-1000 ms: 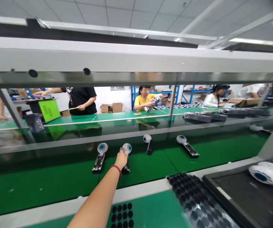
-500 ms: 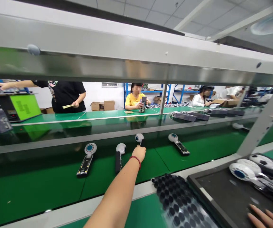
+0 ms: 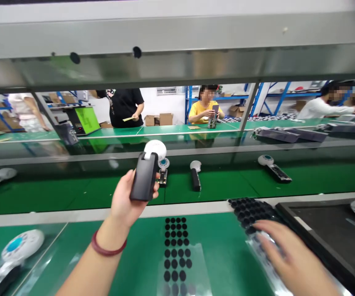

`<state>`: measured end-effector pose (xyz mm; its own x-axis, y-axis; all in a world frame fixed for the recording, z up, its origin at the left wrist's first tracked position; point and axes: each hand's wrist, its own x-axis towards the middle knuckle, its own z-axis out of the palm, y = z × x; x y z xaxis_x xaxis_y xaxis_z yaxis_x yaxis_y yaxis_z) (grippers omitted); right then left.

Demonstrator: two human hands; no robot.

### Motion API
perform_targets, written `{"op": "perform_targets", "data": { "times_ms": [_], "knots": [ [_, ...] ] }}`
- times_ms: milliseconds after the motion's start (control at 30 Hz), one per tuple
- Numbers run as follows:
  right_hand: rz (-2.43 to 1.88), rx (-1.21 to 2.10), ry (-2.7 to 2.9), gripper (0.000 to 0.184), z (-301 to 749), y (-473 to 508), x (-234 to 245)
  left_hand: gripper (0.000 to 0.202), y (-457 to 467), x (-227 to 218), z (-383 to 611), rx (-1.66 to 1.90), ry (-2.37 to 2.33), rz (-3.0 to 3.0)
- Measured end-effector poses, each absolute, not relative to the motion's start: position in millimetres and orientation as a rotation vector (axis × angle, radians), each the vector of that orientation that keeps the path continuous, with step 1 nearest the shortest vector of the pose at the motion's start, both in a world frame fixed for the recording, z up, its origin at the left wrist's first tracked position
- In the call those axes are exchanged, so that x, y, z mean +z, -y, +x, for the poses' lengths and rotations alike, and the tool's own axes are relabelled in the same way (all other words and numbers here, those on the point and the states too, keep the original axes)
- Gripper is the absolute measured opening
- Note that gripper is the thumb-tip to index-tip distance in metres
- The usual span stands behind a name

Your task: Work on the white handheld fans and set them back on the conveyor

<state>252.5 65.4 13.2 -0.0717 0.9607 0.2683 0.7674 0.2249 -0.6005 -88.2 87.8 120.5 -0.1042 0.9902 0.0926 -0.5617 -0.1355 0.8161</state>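
Note:
My left hand (image 3: 130,197) is closed around the black handle of a handheld device (image 3: 145,174) with a round white head, held up above the near edge of the belt. My right hand (image 3: 291,250), slightly blurred, has its fingers stretched out over a sheet of round black stickers (image 3: 253,209). Whether it touches the sheet I cannot tell. Between the hands, a second sticker sheet (image 3: 175,242) on clear backing lies on the green worktop (image 3: 225,246). Another device (image 3: 23,246), with a blue-centred white head, rests at the lower left.
Similar devices lie along the green belt (image 3: 103,191), including an upright-lying one (image 3: 196,176) and one with its circuit board exposed (image 3: 276,168). A black tray (image 3: 319,222) stands at the right. A metal beam (image 3: 177,37) crosses overhead. Co-workers are at the far bench.
My left hand has drawn back from the belt, lifting the device toward me. My right hand has moved from the tray to the sticker sheet. The view has shifted.

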Motion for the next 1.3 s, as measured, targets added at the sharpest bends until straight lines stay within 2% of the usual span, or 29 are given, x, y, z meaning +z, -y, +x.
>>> {"op": "perform_targets", "data": {
  "times_ms": [67,167,333,567,767,933,1100,1300],
  "knots": [
    [-1.454,0.594,2.165,0.020,183.6,-48.7,13.8,0.045,-64.6,112.2,-98.1,1.511,-0.734,0.669],
    [-1.318,0.697,2.386,0.023,123.1,-33.3,6.9,0.036,-41.9,83.5,-91.0,1.383,-0.679,0.442],
    [-1.414,0.684,2.406,0.026,109.1,-40.5,-2.5,0.033,-36.9,36.1,-60.1,1.391,-0.635,0.421],
    [-1.538,0.770,2.372,0.023,105.3,-51.9,-8.3,0.033,-49.0,0.1,-38.3,1.309,-0.684,0.438],
    [-1.501,0.924,2.344,0.016,109.7,-48.2,-5.5,0.065,-49.5,-6.5,-39.8,1.278,-0.738,0.514],
    [-1.392,1.239,2.101,0.011,130.0,-48.5,3.3,0.057,-48.1,-7.4,-38.3,1.189,-0.837,0.597],
    [-1.155,1.370,1.720,0.008,125.5,-46.3,39.5,0.074,-47.9,-15.5,-33.8,1.159,-0.996,0.772],
    [-0.946,1.584,1.390,0.010,83.3,-64.3,64.9,0.077,-46.5,-10.0,-29.1,1.111,-1.180,1.078]
  ]
}}
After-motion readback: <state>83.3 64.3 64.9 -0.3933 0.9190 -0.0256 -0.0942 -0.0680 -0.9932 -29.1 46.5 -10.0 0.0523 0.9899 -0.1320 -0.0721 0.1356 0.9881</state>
